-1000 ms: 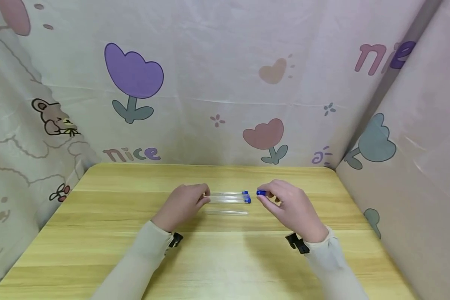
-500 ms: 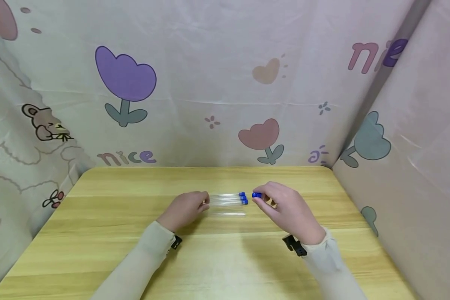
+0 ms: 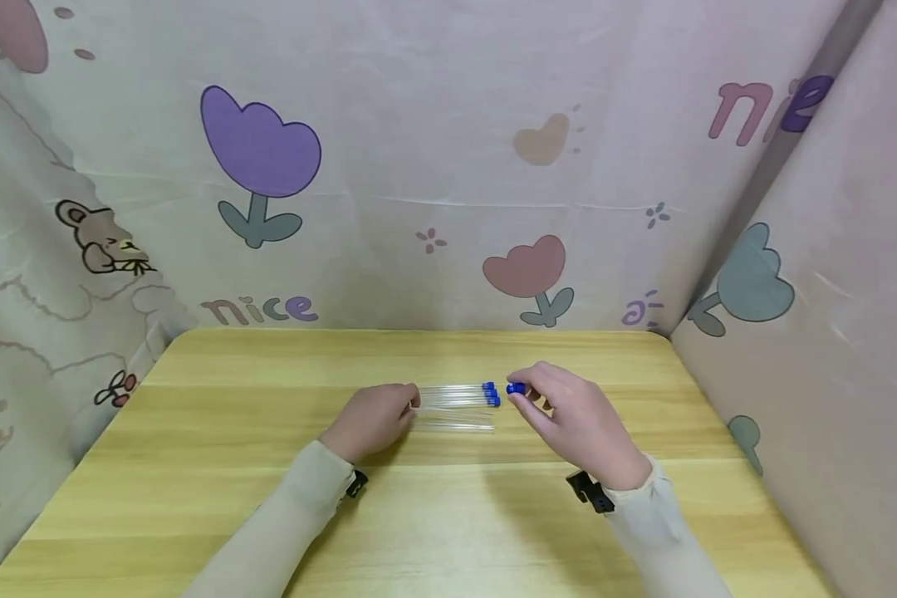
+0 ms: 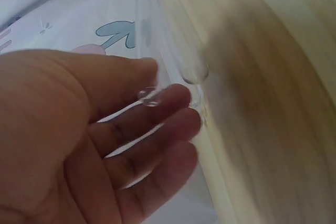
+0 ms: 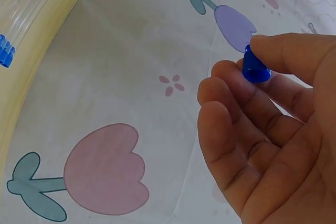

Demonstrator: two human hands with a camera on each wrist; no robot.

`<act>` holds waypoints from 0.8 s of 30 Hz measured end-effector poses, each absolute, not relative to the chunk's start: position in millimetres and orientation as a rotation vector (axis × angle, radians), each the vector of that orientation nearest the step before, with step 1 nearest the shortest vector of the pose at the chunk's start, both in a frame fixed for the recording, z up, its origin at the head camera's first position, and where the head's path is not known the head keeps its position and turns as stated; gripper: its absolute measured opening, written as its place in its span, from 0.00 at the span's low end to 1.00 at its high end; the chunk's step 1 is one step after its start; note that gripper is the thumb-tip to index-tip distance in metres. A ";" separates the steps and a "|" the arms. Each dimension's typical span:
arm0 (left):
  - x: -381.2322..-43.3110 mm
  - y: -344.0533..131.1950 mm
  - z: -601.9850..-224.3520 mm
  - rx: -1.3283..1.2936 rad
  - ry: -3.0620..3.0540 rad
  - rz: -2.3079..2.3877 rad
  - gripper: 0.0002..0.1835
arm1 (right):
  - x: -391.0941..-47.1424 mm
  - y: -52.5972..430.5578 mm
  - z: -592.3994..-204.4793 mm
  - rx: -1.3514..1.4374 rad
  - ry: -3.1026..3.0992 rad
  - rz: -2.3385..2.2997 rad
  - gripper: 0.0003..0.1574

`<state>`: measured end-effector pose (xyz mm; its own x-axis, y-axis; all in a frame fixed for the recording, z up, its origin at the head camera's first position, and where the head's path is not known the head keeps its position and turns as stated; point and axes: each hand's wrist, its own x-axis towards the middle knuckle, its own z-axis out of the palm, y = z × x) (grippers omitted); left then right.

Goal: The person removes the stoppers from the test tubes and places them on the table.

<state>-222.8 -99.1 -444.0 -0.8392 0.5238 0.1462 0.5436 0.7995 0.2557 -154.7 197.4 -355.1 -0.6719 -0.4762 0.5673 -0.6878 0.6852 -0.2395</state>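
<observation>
Blue cap (image 5: 255,68) pinched in right grip (image 3: 574,415), tube (image 4: 150,97) in left grip (image 3: 371,419) — cloth (image 3: 392,149) reads "nice".

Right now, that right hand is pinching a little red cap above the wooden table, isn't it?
Not quite: the cap is blue, not red, as the right wrist view shows. The right hand is indeed pinching it above the wooden table.

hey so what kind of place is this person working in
Probably a small indoor work booth or corner, though the wider room isn't visible: a wood-grain table has printed cloth around three sides, and the right hand holds a blue cap near clear tubes.
</observation>
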 end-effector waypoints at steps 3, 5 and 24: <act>-223.7 -98.1 -445.1 -0.873 -2.909 -0.440 0.04 | -153.0 198.7 -354.9 0.880 -2.442 0.594 0.11; -224.2 -97.5 -446.1 -0.867 -2.914 -0.431 0.04 | -152.6 198.9 -355.0 0.869 -2.448 0.582 0.10; -223.2 -103.3 -449.2 -0.814 -2.971 -0.476 0.06 | -154.1 195.3 -355.5 0.832 -2.444 0.563 0.09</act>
